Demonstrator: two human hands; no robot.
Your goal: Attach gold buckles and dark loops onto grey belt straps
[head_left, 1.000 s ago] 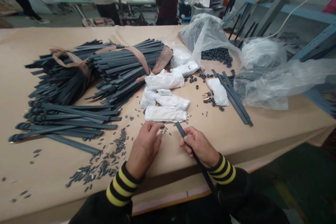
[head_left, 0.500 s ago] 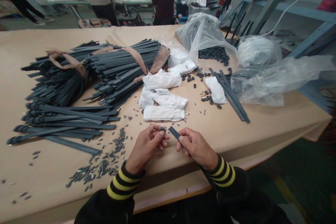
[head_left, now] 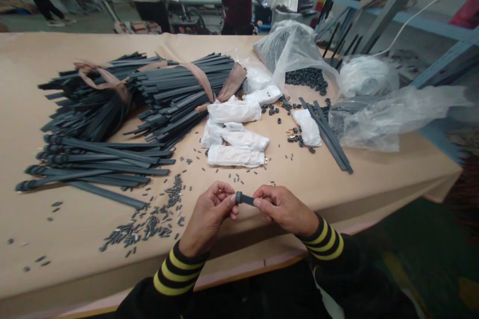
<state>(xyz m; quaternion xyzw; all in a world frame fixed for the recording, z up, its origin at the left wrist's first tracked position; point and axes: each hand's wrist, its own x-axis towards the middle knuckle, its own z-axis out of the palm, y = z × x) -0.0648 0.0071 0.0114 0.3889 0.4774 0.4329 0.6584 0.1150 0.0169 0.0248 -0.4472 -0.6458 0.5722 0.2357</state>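
Grey strap (head_left: 247,200): showing a short length between the two hands, above the surface (head_left: 318,189) by the middle of its near edge; the rest is hiding behind the right hand.
Dark loop (head_left: 238,198): sitting at the strap's left end; whether the strap is passing right through it cannot be told.
Left hand (head_left: 209,217): pinching the loop, thumb and fingers clamped on it.
Right hand (head_left: 286,209): gripping the strap, thumb and fingers clamped on it.
Handling (judged): strap likely feeling light, smooth and bendable, yet stiff enough for guiding; holding it flat, close behind the end, is probably keeping it straightest, and the loop, small and perhaps slippery, is best being taken by its rim.
Small dark pieces (head_left: 151,227): scattering left of the left hand, toward the near edge.
White packets (head_left: 237,156): lying beyond the hands, toward the far edge.
Strap bundles (head_left: 175,89): lying left of the packets.
Clear bag (head_left: 284,45): slumping at the far edge, right of the bundles.
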